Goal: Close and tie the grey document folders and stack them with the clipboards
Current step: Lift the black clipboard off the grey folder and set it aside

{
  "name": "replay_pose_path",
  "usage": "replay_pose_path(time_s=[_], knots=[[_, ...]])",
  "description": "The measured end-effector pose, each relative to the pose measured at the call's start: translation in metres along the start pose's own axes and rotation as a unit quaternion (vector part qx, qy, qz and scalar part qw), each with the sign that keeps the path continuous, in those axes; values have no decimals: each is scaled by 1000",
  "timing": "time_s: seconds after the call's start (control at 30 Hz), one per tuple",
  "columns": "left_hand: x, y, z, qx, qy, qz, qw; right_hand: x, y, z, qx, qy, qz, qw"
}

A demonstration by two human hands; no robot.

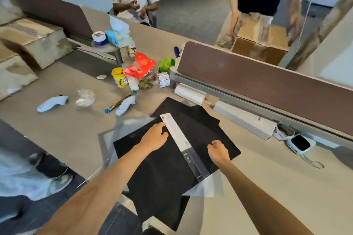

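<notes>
Neither grip holds anything: my left hand [155, 135] lies flat on the dark folder [162, 166], just left of its white spine strip [177, 135]; my right hand [218, 151], loosely curled, hovers right of it. Folder looks light, thin, floppy; I'd pinch its edges.
</notes>
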State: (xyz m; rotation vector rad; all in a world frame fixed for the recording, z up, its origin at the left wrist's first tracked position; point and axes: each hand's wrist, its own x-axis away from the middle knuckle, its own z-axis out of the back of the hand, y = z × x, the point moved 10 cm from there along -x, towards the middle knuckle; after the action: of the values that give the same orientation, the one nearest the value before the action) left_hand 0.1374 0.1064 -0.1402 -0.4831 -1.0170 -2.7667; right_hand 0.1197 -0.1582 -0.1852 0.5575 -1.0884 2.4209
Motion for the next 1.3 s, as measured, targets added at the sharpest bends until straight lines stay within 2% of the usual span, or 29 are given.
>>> replay_pose_path(time_s=[0.17,0.33,0.47,0.57,0.7,0.83,1.0,1.17,1.3], knots=[[-53,-17,7,12,-12,4,1000,0,40,-5,-69,46,-95,992],[-103,-21,18,2,-6,30,1000,1,82,-12,-168,92,-172,966],[-123,-16,11,4,-40,47,998,0,87,-10,-236,109,-188,947],[-122,-11,15,21,-15,46,999,3,91,-3,-255,109,-198,940],[-113,-16,19,144,-8,112,983,-3,112,10,-255,100,-216,937],[-96,3,34,228,43,140,963,8,112,26,-309,78,-199,927],[-47,70,55,363,118,46,923,17,103,58,-341,53,-149,927],[17,148,75,437,177,-53,880,19,89,110,-360,34,-93,928],[57,192,78,472,222,-99,847,31,93,157,-386,52,-58,919]])
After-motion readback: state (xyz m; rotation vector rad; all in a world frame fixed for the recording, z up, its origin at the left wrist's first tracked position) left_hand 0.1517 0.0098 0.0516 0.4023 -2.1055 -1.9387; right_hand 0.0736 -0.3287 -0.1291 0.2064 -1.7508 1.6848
